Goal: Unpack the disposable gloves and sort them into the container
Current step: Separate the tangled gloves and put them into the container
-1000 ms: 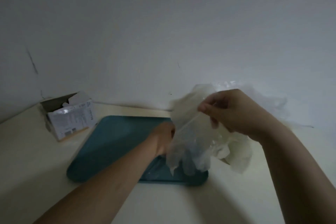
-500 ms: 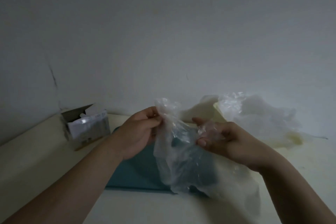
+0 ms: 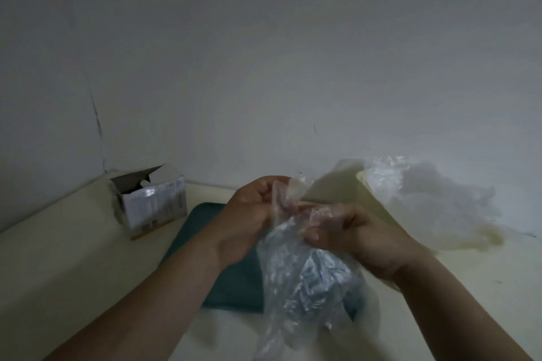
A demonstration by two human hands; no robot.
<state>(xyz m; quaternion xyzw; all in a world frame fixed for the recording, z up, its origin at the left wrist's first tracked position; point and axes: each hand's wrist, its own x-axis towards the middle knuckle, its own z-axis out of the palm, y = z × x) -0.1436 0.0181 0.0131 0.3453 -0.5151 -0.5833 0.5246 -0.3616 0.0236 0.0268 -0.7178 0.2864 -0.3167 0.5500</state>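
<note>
- Pinching one clear glove [image 3: 296, 272] at its top: left hand [image 3: 249, 214] has fingers curled on the upper edge, right hand [image 3: 355, 231] grips the film with its fingertips just beside it.
- Glove hangs down from both hands, long axis roughly vertical, lower end over the teal tray [image 3: 237, 287].
- Tray is directly below, nearer the left hand; next move is likely to lower it, not reach.
- Loose glove pile [image 3: 434, 202] sits far right, beyond the right hand.

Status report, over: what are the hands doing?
Left hand, right hand both pinch one clear glove over teal tray. Loose glove heap at right. Open carton at left.
</note>
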